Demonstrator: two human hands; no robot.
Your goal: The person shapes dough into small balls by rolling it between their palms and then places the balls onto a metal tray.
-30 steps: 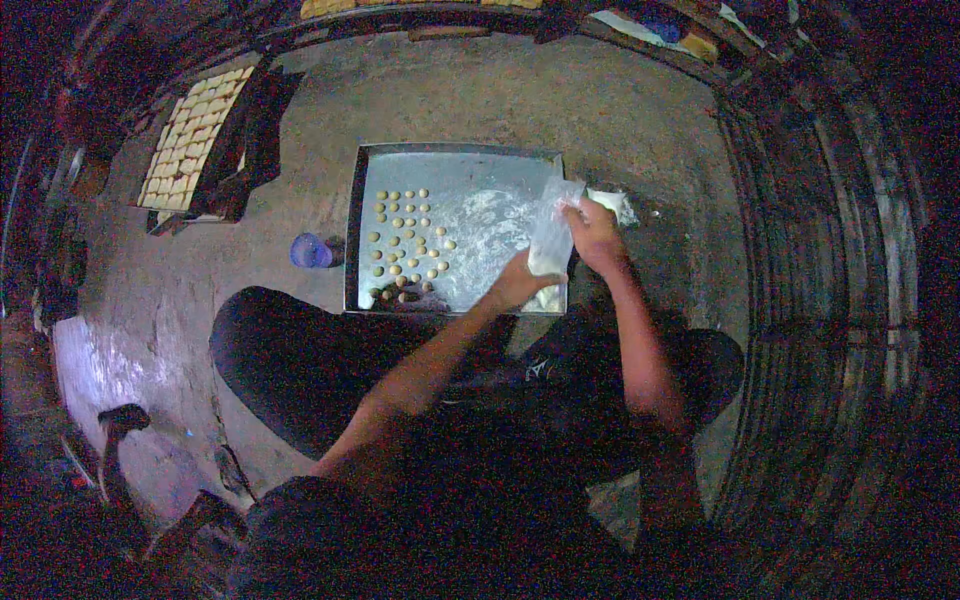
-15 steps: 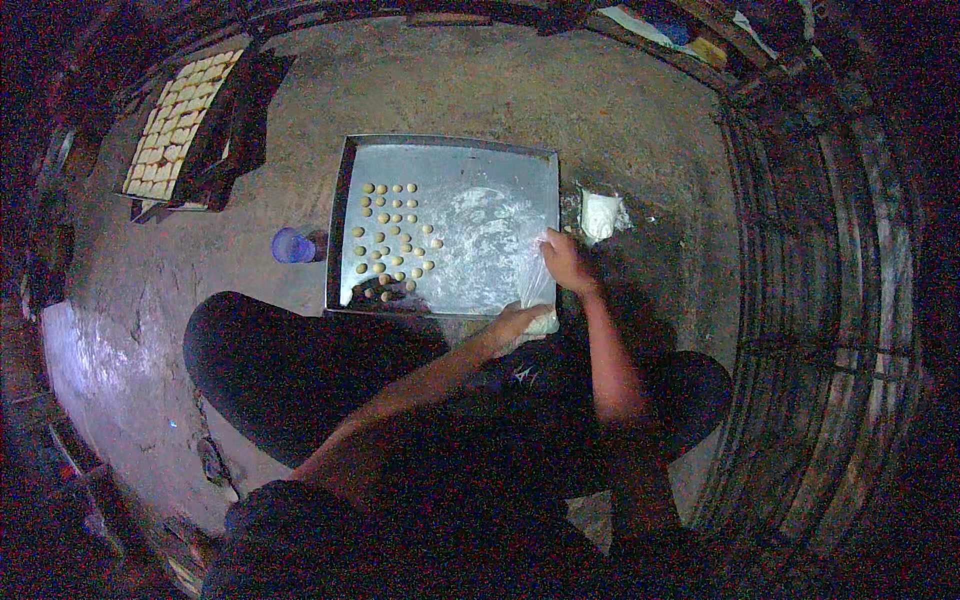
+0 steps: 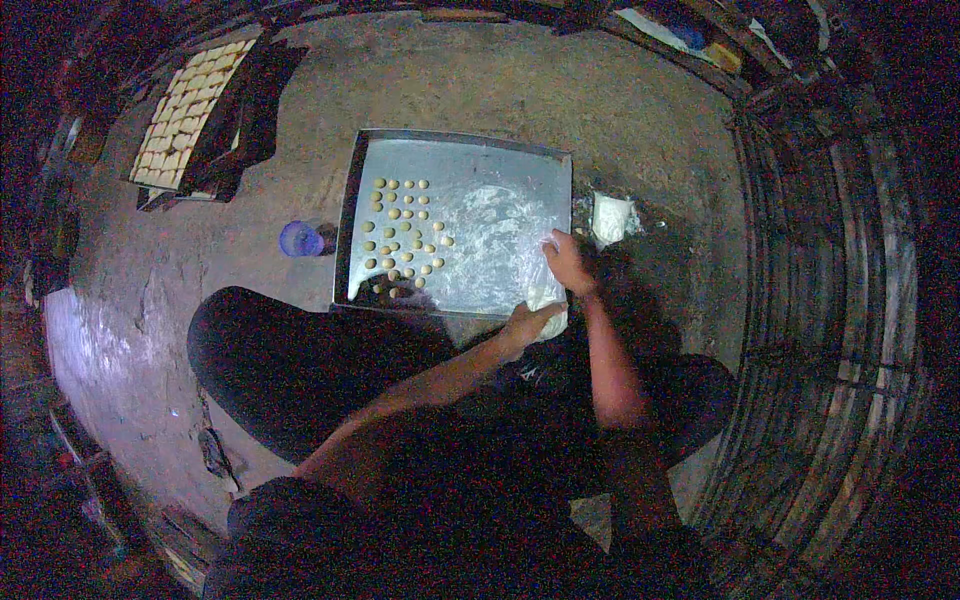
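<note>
My left hand (image 3: 530,324) is closed around the lower, filled part of a clear plastic bag (image 3: 545,287) with whitish contents. The bag hangs at the near right corner of a metal tray (image 3: 450,138). Its upper end is gripped by my right hand (image 3: 568,260), over the tray's right rim, with the film stretched between both hands. Several small round dough balls (image 3: 394,213) lie in loose rows on the tray's left half. White flour (image 3: 490,235) is smeared over the right half. What exactly fills the bag I cannot make out.
A packet of white powder (image 3: 611,218) rests on the floor right of the tray. To the left stands a blue cup (image 3: 300,239). At the far left a rack or tray (image 3: 188,120) holds rows of pale pieces. Wooden slats (image 3: 800,300) line the right side.
The whole view has shifted slightly, so the tray and floor things appear a little further right. Both hands keep their hold on the bag, its filled part now a bit more bunched.
</note>
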